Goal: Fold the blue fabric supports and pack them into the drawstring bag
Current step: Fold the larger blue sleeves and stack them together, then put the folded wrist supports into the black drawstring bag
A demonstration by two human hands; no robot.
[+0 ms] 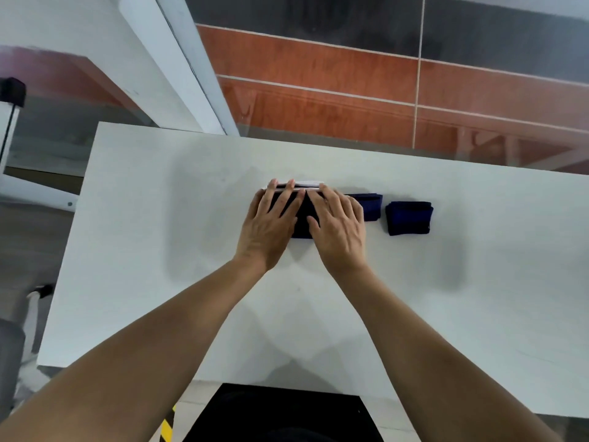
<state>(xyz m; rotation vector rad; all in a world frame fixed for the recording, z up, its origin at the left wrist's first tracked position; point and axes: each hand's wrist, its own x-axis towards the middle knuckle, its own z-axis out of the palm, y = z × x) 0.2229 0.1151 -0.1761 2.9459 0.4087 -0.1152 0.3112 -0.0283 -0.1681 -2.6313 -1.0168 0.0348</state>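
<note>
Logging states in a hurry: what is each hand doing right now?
Left hand: open, fingers flat, pressing the dark blue folded fabric support.
Right hand: open, pressing the same support.

Table top: white, matt, smooth, faint scuffs. Folded support: dark blue cloth, soft knit look, matt. Second support: same navy cloth, dull. White strip at its far edge: material unclear. Wall tiles: red-brown and grey, glossy, catching reflections.

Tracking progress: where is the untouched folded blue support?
Head view: the folded blue support sits on the table, right of the right hand and pressed fabric.
</note>
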